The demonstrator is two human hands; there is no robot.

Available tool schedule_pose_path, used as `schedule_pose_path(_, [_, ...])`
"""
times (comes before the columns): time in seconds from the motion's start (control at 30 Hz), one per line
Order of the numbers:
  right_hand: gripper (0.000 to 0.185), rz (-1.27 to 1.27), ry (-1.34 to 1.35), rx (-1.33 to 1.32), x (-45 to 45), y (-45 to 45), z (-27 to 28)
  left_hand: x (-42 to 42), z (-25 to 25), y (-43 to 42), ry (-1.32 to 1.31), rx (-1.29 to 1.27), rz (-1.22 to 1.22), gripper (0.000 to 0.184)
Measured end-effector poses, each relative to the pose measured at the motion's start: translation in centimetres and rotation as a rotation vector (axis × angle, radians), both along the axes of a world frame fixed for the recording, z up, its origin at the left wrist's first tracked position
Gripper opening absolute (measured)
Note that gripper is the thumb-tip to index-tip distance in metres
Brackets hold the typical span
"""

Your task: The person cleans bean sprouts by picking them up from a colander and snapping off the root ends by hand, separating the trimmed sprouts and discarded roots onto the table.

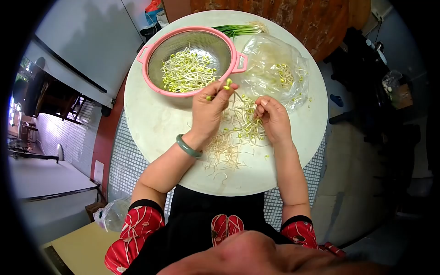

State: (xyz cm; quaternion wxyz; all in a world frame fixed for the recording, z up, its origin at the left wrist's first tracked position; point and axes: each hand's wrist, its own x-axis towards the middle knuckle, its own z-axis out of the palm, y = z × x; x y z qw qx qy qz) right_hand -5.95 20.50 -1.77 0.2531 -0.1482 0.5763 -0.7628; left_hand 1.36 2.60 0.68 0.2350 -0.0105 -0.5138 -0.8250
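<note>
My left hand (pixel 210 107), with a green bangle (pixel 188 146) at its wrist, pinches a few bean sprouts (pixel 228 84) whose yellow-green heads stick out past the fingers. It is just in front of the pink-rimmed colander (pixel 147 73), which holds a heap of sprouts (pixel 187 71). My right hand (pixel 274 118) is closed, thumb against curled fingers; what it pinches, if anything, is too small to make out. Between and below the hands lie a pile of loose sprouts (pixel 247 120) and a scatter of thin, brownish root ends (pixel 223 151) on the white round table (pixel 156 123).
A clear plastic bag (pixel 270 57) with some sprouts inside lies at the right of the colander. Behind it is a bunch of green onions (pixel 240 30). A brown patterned surface (pixel 293 23) stands beyond the table, and a dark slipper (pixel 337 100) is on the floor.
</note>
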Motion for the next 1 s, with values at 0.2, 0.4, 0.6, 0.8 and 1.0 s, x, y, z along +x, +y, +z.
schedule_pose_path(0.2, [0.011, 0.412, 0.558, 0.23, 1.8, -0.2, 2.2, -0.9, 4.9, -6.2, -0.003, -1.005, 0.405, 0.023])
schedule_pose_path(0.4, [0.017, 0.299, 0.87, 0.399, 1.7, 0.2, 2.2, -3.4, 1.2, -11.4, -0.235, -1.919, 0.435, 0.034])
schedule_pose_path(0.6, [0.026, 0.311, 0.842, 0.79, -0.4, 1.9, 3.8, -3.4, 3.5, -8.6, 0.1, -1.48, 0.503, 0.043])
schedule_pose_path(0.8, [0.014, 0.13, 0.616, 0.539, 0.9, 1.7, 4.1, 0.0, 2.6, -2.2, 0.135, -1.093, 0.064, 0.024])
schedule_pose_path(1.0, [0.008, -0.021, 0.403, 0.15, 0.5, 1.6, 2.5, 0.2, 0.0, 0.9, -0.088, -0.871, -0.249, 0.027])
